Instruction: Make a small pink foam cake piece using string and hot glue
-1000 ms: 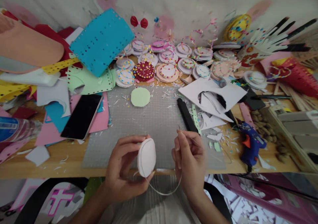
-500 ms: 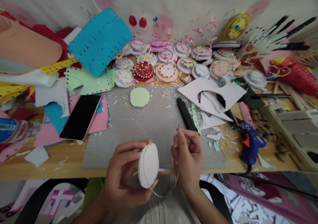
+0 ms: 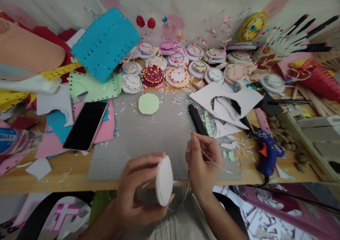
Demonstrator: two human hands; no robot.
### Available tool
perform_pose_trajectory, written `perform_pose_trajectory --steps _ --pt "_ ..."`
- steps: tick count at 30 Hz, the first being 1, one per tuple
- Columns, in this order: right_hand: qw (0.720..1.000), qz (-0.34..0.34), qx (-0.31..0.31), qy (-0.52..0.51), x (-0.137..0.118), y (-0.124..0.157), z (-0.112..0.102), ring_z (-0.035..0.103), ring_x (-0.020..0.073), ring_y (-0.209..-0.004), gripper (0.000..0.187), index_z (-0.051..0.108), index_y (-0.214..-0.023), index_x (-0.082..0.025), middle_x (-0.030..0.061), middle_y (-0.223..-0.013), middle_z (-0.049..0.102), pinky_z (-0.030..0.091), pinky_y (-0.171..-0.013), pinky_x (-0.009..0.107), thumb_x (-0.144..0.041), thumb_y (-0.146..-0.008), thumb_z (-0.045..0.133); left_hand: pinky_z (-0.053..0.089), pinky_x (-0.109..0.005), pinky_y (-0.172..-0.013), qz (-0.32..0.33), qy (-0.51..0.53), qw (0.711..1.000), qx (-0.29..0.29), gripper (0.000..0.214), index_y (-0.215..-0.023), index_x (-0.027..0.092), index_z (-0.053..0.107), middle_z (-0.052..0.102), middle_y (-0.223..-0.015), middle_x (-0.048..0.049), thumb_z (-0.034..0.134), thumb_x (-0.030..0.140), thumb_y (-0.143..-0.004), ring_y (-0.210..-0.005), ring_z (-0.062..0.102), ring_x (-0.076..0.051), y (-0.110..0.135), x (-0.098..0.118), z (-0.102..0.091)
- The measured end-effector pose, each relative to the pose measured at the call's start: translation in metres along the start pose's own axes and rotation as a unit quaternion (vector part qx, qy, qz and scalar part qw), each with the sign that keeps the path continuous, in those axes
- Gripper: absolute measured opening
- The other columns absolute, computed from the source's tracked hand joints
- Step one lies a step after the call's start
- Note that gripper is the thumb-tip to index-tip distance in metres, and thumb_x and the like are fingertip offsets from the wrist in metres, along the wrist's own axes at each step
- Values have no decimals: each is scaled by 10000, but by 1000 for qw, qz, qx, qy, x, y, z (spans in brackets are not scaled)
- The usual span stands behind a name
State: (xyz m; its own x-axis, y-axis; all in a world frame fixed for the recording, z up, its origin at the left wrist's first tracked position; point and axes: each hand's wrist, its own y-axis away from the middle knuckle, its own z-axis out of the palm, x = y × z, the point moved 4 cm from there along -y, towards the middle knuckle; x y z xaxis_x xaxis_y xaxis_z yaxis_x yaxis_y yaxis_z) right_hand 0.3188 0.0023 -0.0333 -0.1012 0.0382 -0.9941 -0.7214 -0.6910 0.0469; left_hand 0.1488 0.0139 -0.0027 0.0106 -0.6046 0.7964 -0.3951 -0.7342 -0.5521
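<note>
My left hand (image 3: 139, 187) grips a white round disc (image 3: 165, 181) by its edge, fingers above and thumb below, so the disc stands nearly upright with its flat face to the right. It looks layered at the rim. To its right, my right hand (image 3: 202, 162) is closed in a pinch on a thin pale thread (image 3: 217, 165). A tiny pointed tip shows above those fingertips, too small to name. The thread hangs in a loop between the disc and my right hand, and a loose length trails right. Beyond both hands, a light green disc (image 3: 148, 104) lies on the grey cutting mat (image 3: 143, 140).
Several beaded little hats (image 3: 177, 76) line the back. A black-handled cutter (image 3: 197, 119) and white foam offcuts (image 3: 204, 97) lie on the mat. The blue glue gun (image 3: 268, 153) is at right; a phone (image 3: 86, 126) and water bottle (image 3: 18, 140) are at left.
My left hand and the white disc have shifted slightly right, and the disc has turned more edge-on. My right hand has moved a little right and up, still pinching the thread.
</note>
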Motion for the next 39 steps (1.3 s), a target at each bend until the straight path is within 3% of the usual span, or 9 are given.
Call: perform_pose_trajectory --steps 6,15,20,24,32,39 --pt "999 -37 -5 39 -2 -3 -1 450 85 -440 95 623 -909 -204 -51 -594 535 360 -423 211 -295 -881 630 567 -501 -911 -14 -1 1000 -4 775 -1332 205 477 564 -1235 -133 785 104 -628 -1115 606 -313 2 -3 -1" --pt "993 -73 -28 89 -1 -6 2 488 93 -484 48 636 -902 -208 -43 -612 551 375 -440 204 -241 -885 605 568 -470 -915 -39 18 998 -44 808 -1339 228 465 565 -1235 -125 808 98 -619 -1123 604 -305 -2 -5 -2" --pt "988 -95 -40 118 -2 -7 5 526 97 -523 46 632 -887 -207 -40 -636 571 429 -491 208 -217 -886 588 548 -413 -947 -133 129 983 -14 708 -1266 216 488 533 -1293 -153 759 64 -630 -1165 589 -293 -4 -11 4" --pt "987 -93 -44 126 -2 -8 7 532 103 -526 49 625 -874 -204 -38 -634 572 433 -495 216 -222 -883 580 544 -398 -957 -158 186 970 -11 666 -1263 223 497 573 -1285 -152 758 79 -667 -1205 577 -297 -3 -16 9" --pt "983 -100 -46 145 -2 -8 8 547 99 -526 58 620 -887 -194 -41 -638 575 453 -496 211 -221 -884 569 518 -385 -982 -196 264 944 4 618 -1242 234 564 593 -1289 -144 832 330 -693 -1219 570 -314 4 -25 7" --pt "982 -104 -37 152 0 -6 9 557 100 -562 60 620 -909 -192 -34 -667 584 446 -517 208 -226 -891 573 513 -332 -981 -240 249 937 45 431 -1201 247 564 613 -1273 -108 701 182 -798 -1218 577 -267 1 -18 11"
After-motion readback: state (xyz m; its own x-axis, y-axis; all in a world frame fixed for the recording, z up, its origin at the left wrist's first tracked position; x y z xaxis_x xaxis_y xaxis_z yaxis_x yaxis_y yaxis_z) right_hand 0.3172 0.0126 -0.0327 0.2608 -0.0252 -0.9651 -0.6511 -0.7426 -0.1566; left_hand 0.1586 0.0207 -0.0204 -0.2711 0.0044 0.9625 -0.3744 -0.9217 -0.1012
